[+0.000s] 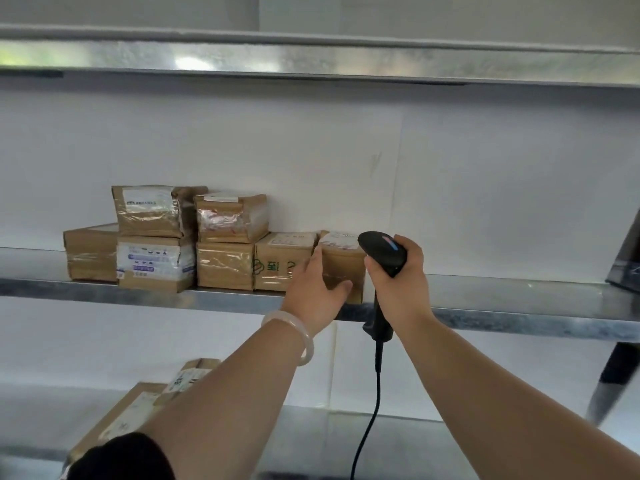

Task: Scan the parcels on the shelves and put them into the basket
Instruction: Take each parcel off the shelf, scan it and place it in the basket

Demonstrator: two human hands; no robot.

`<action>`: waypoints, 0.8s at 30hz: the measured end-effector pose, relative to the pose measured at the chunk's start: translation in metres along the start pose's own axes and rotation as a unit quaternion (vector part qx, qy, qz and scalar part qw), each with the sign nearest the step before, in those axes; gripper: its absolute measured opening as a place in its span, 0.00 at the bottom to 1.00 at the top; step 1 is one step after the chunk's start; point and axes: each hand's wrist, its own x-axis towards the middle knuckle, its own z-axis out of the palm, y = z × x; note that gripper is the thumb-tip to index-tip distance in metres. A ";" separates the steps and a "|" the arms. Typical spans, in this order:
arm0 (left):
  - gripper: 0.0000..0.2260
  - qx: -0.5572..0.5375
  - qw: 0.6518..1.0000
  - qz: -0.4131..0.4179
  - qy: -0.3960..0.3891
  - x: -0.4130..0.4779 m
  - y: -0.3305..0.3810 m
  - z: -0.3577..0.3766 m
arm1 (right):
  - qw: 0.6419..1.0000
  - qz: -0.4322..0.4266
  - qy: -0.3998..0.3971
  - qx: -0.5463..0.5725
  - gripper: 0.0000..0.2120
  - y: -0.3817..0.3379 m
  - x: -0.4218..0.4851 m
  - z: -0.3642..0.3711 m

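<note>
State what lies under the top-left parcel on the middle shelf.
Under the top-left parcel lies a white-wrapped parcel, resting on the shelf. Anything behind them is hidden.

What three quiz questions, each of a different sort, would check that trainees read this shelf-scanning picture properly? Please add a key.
1. True or false: the right hand grips the black scanner.
2. Which parcel on the middle shelf does the left hand touch? A) the leftmost; B) the rightmost parcel; C) one on top of a stack.
3. Fill the gap: the left wrist wears a pale ____.
Key: 1 true; 2 B; 3 bracelet.
</note>
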 end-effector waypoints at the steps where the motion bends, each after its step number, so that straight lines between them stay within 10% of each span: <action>1: 0.37 -0.004 1.000 -0.001 0.003 0.000 0.002 0.002 | 1.000 0.001 0.000 0.004 0.23 0.002 0.002 -0.001; 24: 0.19 -0.239 0.961 -0.124 0.069 0.014 0.012 0.025 | 0.995 0.019 0.008 0.096 0.24 0.014 0.008 -0.015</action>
